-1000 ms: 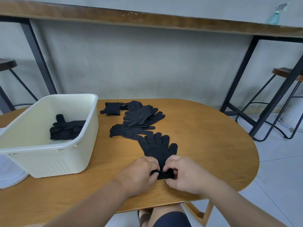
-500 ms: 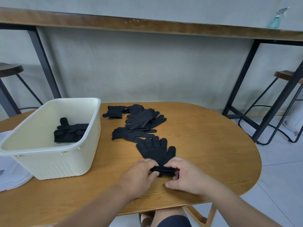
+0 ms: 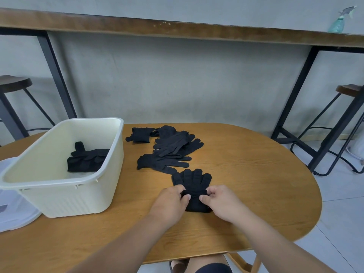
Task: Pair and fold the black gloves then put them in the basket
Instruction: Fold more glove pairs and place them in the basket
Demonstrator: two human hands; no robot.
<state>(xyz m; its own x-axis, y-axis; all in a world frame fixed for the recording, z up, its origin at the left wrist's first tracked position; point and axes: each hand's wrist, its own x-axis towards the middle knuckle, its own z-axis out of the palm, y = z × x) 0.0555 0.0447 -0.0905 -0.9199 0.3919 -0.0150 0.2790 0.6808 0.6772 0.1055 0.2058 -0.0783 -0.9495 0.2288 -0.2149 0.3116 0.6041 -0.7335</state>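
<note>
A stacked pair of black gloves (image 3: pixel 194 179) lies flat on the wooden table (image 3: pixel 256 174), fingers pointing away from me. My left hand (image 3: pixel 171 201) and my right hand (image 3: pixel 220 201) each pinch the cuff end, which is folded up over the palm. Beyond it sits a loose pile of black gloves (image 3: pixel 171 150), with a small folded one (image 3: pixel 139 134) at its far left. The cream plastic basket (image 3: pixel 110 170) stands to the left and holds a folded black pair (image 3: pixel 86 159).
A white lid-like object (image 3: pixel 13 213) lies under the basket's left side. A high counter on black legs (image 3: pixel 59 79) runs along the wall behind, with stools (image 3: pixel 346 91) at both ends and a spray bottle (image 3: pixel 340 21) on top.
Both hands have lifted the cuff end of the near pair and rolled it forward over the palm. The camera has tilted up slightly.
</note>
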